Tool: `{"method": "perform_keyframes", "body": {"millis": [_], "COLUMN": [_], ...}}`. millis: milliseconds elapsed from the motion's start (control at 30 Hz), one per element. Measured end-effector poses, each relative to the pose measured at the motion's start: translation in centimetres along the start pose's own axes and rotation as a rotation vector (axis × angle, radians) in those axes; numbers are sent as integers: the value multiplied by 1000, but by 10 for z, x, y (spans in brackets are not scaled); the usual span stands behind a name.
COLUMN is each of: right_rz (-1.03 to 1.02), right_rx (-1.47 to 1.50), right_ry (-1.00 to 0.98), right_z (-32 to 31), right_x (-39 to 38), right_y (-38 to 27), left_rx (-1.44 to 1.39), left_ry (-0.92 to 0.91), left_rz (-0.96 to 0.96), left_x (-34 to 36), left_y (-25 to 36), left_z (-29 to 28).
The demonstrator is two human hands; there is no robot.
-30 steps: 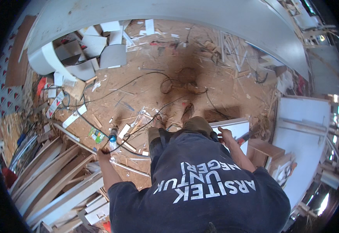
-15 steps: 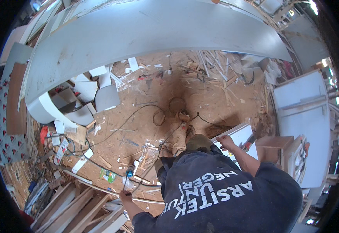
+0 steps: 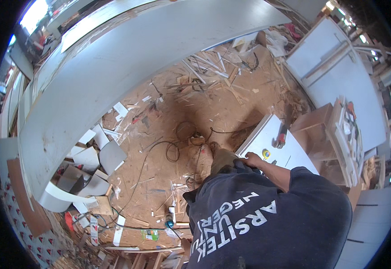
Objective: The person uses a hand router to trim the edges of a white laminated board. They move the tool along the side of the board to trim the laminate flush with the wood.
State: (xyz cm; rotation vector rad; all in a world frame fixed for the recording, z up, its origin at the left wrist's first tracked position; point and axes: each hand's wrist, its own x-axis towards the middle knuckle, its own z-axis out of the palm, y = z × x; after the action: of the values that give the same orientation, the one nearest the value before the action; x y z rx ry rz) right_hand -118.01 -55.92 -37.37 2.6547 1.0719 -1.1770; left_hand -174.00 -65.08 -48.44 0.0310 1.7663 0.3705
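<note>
My left hand (image 3: 186,245), partly hidden by my dark shirt, is closed on a black power cable (image 3: 176,234). That cable leads up to a blue-and-dark power tool (image 3: 169,221) on the littered floor. Beside my raised knee, my right hand (image 3: 251,160) has its fingers curled, with nothing visible in them. It is close to the edge of a white panel (image 3: 294,154), and I cannot tell whether it touches. Lying on that panel are a yellow tape measure (image 3: 266,154) and a red-and-dark hand tool (image 3: 281,137).
A long grey curved panel (image 3: 128,58) spans the far side. Offcuts (image 3: 88,159) pile up at the left. Dark cable (image 3: 172,151) loops over the brown floor between wood scraps (image 3: 204,67). A brown box-like piece (image 3: 312,121) and a large white panel (image 3: 339,67) stand at the right.
The view has swung, shifting the surroundings. My left hand has drawn in toward my body, still with the cable. My right hand has come nearer the panel's edge. The tape measure now shows clearly.
</note>
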Motion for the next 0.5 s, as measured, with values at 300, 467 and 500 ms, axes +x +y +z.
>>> {"method": "perform_keyframes", "body": {"millis": [300,467,500], "right_rz": [108,231,269], "right_rx": [52,460,539], "right_ry": [-135,-22,-16], "right_z": [19,-9,-13], "right_x": [79,105,105], "right_y": [83,85,90], "left_rx": [461,777,832], "left_ry": [-184,-168,-162], "left_rz": [166,263,282], "left_x": [-28,-52,-59], "left_y": [141,244,264], "left_z": [123,203,225]}}
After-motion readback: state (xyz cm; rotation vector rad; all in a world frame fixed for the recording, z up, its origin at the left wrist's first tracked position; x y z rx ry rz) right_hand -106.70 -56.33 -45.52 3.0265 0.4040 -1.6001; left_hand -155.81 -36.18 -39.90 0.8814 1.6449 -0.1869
